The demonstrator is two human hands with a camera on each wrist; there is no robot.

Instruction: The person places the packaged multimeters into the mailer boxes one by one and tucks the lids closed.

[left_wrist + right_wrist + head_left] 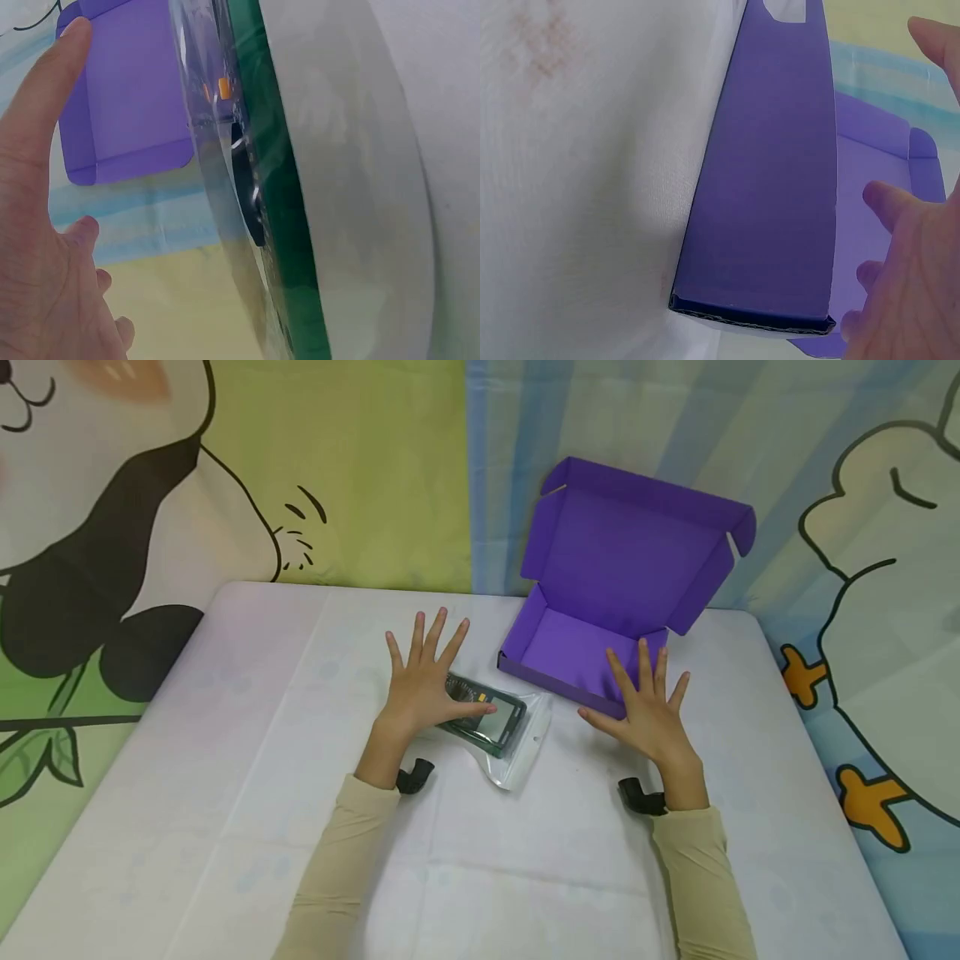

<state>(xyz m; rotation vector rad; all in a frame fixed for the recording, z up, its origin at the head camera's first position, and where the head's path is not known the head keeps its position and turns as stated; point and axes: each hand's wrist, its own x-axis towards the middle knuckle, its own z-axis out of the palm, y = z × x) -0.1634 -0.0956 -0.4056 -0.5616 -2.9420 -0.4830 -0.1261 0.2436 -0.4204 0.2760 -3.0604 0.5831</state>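
Note:
My left hand [416, 697] hovers with spread fingers over the left end of a clear plastic packet [517, 768] and holds nothing. Inside the packet is a device with a green board [277, 195] and a greyish screen [497, 725]; my hand hides its left part in the head view. An unlidded purple cardboard box [551, 683] stands to the right, its lid [630, 547] tilted back. Fingers also spread, my right hand [651, 718] is at the box's front right corner, covering it in the head view. The right wrist view shows these fingers beside the box wall [765, 165], apparently not gripping it.
Everything lies on a table with a white cloth [247, 777]. Behind it hangs a printed cartoon backdrop [360, 468], close to the raised lid. A black wrist mount [415, 777] sits by the left wrist, another mount [641, 797] by the right.

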